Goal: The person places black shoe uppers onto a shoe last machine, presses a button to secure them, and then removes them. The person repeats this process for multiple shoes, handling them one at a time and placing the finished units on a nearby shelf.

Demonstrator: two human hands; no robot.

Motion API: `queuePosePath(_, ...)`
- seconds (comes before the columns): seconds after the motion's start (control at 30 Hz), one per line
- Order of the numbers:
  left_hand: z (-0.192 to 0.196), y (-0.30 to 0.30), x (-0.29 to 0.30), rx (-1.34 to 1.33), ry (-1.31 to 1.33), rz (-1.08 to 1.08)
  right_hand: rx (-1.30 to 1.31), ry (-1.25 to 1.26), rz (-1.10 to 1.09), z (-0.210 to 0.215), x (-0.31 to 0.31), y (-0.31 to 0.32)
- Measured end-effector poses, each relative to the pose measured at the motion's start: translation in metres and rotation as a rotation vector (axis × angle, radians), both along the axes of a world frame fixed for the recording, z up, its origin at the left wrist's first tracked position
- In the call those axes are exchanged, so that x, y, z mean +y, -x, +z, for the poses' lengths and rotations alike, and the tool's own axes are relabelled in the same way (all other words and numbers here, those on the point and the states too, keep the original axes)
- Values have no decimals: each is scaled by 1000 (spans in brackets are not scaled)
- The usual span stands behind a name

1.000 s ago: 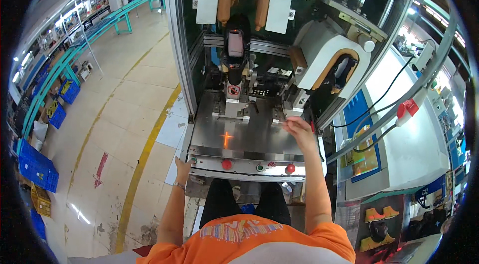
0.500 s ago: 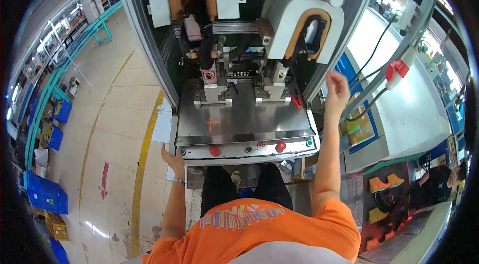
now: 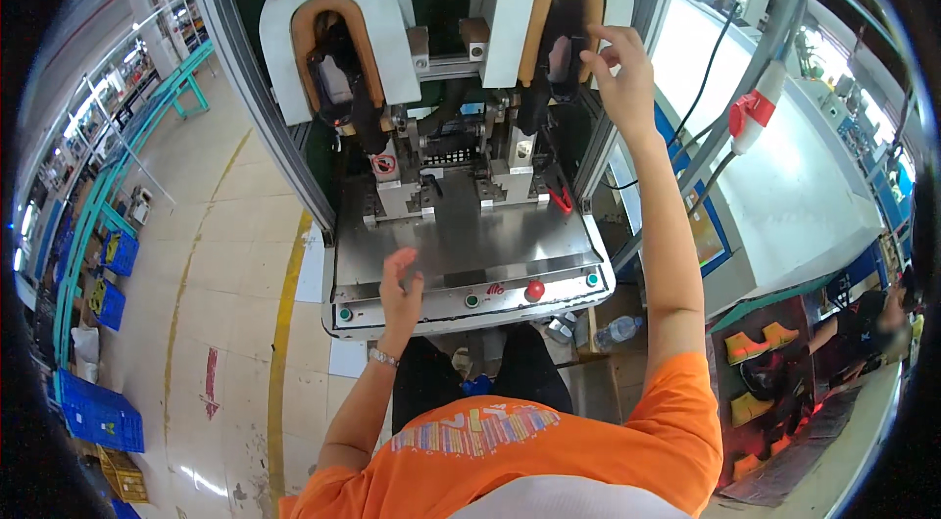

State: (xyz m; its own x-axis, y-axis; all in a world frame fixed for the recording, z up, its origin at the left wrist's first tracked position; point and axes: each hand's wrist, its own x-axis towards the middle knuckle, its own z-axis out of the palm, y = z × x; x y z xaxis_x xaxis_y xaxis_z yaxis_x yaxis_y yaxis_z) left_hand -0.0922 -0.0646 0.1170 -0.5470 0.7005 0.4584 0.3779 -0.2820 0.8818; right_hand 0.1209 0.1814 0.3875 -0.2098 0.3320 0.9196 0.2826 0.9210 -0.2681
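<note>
My right hand (image 3: 623, 83) is raised beside the right clamp (image 3: 613, 0), a white horseshoe-shaped block with tan lining. Its thumb and index finger are apart, near a dark shoe upper (image 3: 564, 53) set inside that clamp; I cannot tell whether they touch it. Over the front panel (image 3: 431, 303) hovers my left hand (image 3: 400, 292), its fingers loosely bent and nothing visible in them. A matching left clamp (image 3: 279, 58) surrounds another dark upper (image 3: 335, 78) with a pale inside.
Green buttons (image 3: 472, 301) and a red button (image 3: 535, 291) line the panel. Red-handled pliers (image 3: 560, 199) lie on the metal bed. A metal post (image 3: 227, 78) frames the machine's left. Orange-yellow shoes (image 3: 750, 347) and a person (image 3: 867, 338) are at the right.
The left clamp has come down around its upper. My right hand has moved up and left to the right clamp; my left hand has left the panel's left end, moving rightward. The view has shifted.
</note>
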Motion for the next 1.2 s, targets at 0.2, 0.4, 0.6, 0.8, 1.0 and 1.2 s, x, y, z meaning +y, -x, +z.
queuePosePath(0.2, 28, -33, 8, 69, 25, -83, 49, 11, 33, -3, -6, -7)
queuePosePath(0.4, 53, -58, 10, 133, -57, -149, 23, -12, -19, -9, -42, -26)
queuePosePath(0.6, 88, -92, 15, 242, -59, -227, -151, -104, -99, -13, -60, -34)
queuePosePath(0.8, 120, -118, 46, 387, -197, -235, -135, -404, -137, -34, -45, -38)
queuePosePath(1.0, 129, -159, 75, 358, -280, -170, -45, -506, -109, -37, -112, -54)
queuePosePath(1.2, 45, -213, 82, 545, -290, -257, -265, -231, 5, -40, -189, -72)
